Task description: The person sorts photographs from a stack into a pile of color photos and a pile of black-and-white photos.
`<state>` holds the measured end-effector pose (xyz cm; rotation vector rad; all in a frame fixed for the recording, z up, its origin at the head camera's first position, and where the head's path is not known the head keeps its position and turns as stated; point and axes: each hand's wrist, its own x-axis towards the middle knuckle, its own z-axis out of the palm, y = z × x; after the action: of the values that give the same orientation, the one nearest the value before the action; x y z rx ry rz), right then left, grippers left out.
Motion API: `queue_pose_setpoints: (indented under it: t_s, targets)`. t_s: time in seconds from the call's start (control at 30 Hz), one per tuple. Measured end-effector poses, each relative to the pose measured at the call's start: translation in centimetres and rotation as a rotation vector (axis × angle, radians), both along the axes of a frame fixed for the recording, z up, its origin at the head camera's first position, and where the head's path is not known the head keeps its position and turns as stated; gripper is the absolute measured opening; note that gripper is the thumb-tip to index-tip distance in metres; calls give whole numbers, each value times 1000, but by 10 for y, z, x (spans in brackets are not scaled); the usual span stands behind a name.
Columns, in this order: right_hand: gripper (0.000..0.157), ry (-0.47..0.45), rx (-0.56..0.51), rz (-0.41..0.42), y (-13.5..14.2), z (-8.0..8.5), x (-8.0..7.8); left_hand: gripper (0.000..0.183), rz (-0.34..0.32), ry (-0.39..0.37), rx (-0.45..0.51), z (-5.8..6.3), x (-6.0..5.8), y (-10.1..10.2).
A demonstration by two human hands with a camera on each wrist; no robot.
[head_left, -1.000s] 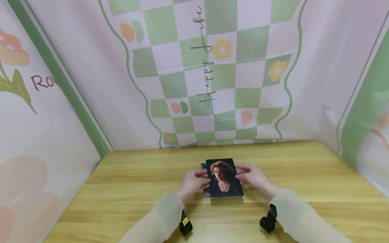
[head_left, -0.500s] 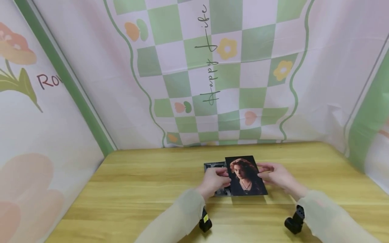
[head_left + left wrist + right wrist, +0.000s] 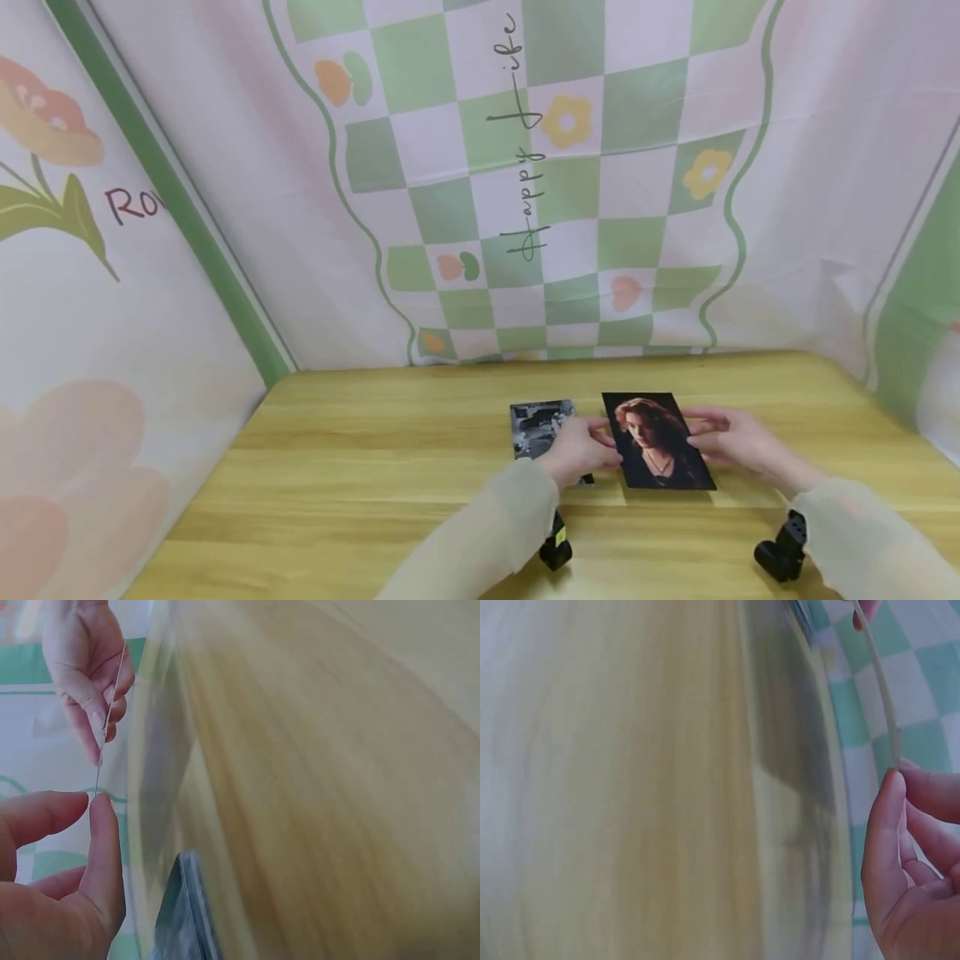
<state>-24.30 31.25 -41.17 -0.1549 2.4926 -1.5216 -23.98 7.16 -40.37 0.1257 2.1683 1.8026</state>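
Note:
Between both hands a photo card (image 3: pixel 658 446) with a portrait on a dark ground is held above the table. My left hand (image 3: pixel 577 450) pinches its left edge between thumb and fingers. At the opposite edge my right hand (image 3: pixel 738 442) pinches it the same way. Both wrist views show the photo card (image 3: pixel 116 686) edge-on, thin and off the tabletop; there too the right wrist view has its edge (image 3: pixel 881 682) running into the fingertips. A stack of black-and-white photo cards (image 3: pixel 536 427) lies on the table, partly hidden behind my left hand.
The wooden table (image 3: pixel 360 467) reaches back to a wall cloth (image 3: pixel 555 192) with green checks and writing. More printed cloth (image 3: pixel 82 333) hangs at the left side. A black wrist camera (image 3: pixel 555 546) sits below each sleeve.
Both hands have carried the portrait card to the right, off the stack of black-and-white cards. The stack, nearly covered before, now shows to the left. The head view has shifted slightly.

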Motion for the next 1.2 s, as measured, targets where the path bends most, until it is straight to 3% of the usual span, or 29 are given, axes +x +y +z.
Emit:
queue_pose_setpoints:
  t_s: [0.27, 0.43, 0.7, 1.0, 1.2]
  targets:
    - [61, -35, -11, 56, 14, -5, -6, 57, 85, 20, 19, -10, -2, 23]
    - [60, -40, 39, 68, 20, -7, -9, 59, 79, 59, -30, -14, -3, 28]
    - [61, -50, 84, 63, 17, -7, -12, 62, 87, 5, -15, -20, -6, 27]
    - [59, -35, 130, 24, 11, -2, -9, 59, 111, -17, -8, -13, -3, 28]
    - [57, -15, 172, 10, 9, -1, -8, 58, 135, 0, -86, -11, -2, 31]
